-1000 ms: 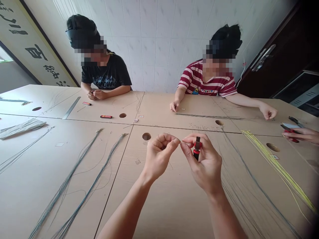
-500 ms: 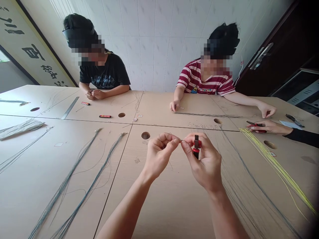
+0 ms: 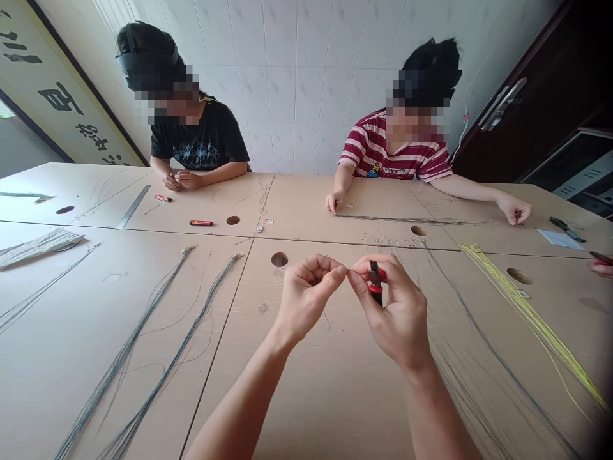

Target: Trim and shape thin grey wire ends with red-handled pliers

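Over the middle of the table, my left hand (image 3: 306,306) and my right hand (image 3: 395,313) meet at the fingertips. Thumb and forefinger of the left are pinched on a thin thread (image 3: 328,321), whose loose end hangs below that hand. My right hand is closed around small red-handled pliers (image 3: 375,291), their dark jaws pointing up. Its thumb and forefinger also pinch together at the thread, touching or almost touching the left fingertips. Whatever lies between the fingertips is too small to make out.
Grey-green thread bundles (image 3: 143,326) lie at left, yellow strands (image 3: 536,322) at right. Small metal pieces (image 3: 393,241) are scattered near a table hole (image 3: 418,231). Two co-workers sit opposite; another person's hand (image 3: 602,268) shows at the right edge. A ruler (image 3: 134,207) lies far left.
The other person's hand at right has drawn back from the yellow strands to the frame edge, taking its red-handled tool along. My hands stay almost in place, the pliers turned slightly.
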A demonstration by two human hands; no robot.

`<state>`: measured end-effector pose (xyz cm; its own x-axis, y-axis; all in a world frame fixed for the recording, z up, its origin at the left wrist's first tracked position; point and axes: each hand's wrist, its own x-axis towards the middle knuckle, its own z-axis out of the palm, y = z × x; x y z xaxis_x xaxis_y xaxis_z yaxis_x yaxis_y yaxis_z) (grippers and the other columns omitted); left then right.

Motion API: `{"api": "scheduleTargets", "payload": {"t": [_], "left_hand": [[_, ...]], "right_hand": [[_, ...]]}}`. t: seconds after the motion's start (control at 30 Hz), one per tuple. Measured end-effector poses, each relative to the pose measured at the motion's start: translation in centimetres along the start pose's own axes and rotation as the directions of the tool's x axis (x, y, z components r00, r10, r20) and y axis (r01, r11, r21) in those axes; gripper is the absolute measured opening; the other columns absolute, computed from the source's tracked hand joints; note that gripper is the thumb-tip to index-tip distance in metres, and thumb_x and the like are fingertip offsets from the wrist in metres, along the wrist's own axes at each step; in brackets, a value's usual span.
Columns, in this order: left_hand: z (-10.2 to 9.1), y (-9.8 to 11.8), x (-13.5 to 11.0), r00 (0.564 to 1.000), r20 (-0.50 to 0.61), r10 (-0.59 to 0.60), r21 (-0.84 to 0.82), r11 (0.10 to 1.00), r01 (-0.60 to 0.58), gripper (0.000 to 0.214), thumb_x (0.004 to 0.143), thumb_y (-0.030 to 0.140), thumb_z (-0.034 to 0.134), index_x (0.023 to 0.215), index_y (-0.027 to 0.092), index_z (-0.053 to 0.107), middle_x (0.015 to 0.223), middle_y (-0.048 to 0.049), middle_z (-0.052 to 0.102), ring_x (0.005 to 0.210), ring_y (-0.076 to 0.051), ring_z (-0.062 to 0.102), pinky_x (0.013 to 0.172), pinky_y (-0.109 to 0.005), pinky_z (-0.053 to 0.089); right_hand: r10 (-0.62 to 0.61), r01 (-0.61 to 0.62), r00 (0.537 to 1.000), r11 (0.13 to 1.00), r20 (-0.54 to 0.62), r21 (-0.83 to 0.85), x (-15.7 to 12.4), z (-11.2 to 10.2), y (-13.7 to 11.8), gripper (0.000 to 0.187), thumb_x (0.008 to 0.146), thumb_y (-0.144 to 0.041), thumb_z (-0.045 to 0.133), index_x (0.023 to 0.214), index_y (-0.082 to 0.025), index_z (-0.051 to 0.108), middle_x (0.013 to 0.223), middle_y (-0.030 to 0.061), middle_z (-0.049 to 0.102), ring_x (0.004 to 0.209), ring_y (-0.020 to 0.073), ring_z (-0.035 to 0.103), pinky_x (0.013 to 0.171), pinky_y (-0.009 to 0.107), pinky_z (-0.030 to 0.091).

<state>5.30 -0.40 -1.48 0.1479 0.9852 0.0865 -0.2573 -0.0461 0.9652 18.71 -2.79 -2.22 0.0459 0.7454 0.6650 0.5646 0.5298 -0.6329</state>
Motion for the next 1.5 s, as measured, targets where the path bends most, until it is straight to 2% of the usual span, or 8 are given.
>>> {"api": "scheduleTargets", "payload": {"t": [0.7,0.93,1.37,1.5], "left_hand": [[-0.13,0.3,-0.13,1.0,0.023,-0.006,0.026,1.0,0.005,0.022,0.077,0.034,0.068,0.068,0.016,0.061,0.048,0.007,0.036,0.044,-0.005,0.024,0.042,-0.021,0.018],[-0.1,0.43,-0.16,0.999,0.032,0.008,0.032,0.999,-0.009,0.018,0.078,0.03,0.066,0.069,0.016,0.061,0.051,0.0058,0.041,0.045,-0.005,0.026,0.042,-0.021,0.019],[-0.18,0.43,-0.27,0.999,0.032,0.0,0.067,0.998,-0.002,0.019,0.081,0.03,0.064,0.069,0.015,0.061,0.048,0.008,0.032,0.045,-0.005,0.023,0.043,-0.021,0.02],[-0.31,0.48,-0.32,0.999,0.043,-0.003,0.06,0.998,0.0,0.02,0.081,0.031,0.065,0.07,0.015,0.061,0.048,0.0078,0.035,0.046,-0.005,0.025,0.042,-0.02,0.019]], "right_hand": [[0.004,-0.004,1.0,1.0,0.009,-0.022,-0.02,-0.28,-0.14,0.003,0.091,-0.023,0.058,0.091,-0.025,0.056,0.09,0.0019,0.06,0.078,0.0161,0.057,0.068,0.031,0.047],[-0.004,0.005,1.0,1.0,0.015,-0.014,-0.07,-0.34,-0.25,0.007,0.091,-0.019,0.059,0.092,-0.025,0.055,0.09,0.0007,0.058,0.08,0.0149,0.056,0.071,0.029,0.046],[-0.013,0.013,1.0,1.0,0.016,-0.019,-0.09,-0.43,-0.31,0.007,0.09,-0.018,0.059,0.091,-0.024,0.055,0.089,0.0003,0.058,0.077,0.0139,0.054,0.069,0.028,0.045],[-0.016,0.017,1.0,1.0,0.021,-0.01,-0.03,-0.49,-0.33,0.009,0.09,-0.017,0.06,0.092,-0.024,0.055,0.089,-0.0003,0.057,0.078,0.0132,0.054,0.07,0.027,0.044]]}}
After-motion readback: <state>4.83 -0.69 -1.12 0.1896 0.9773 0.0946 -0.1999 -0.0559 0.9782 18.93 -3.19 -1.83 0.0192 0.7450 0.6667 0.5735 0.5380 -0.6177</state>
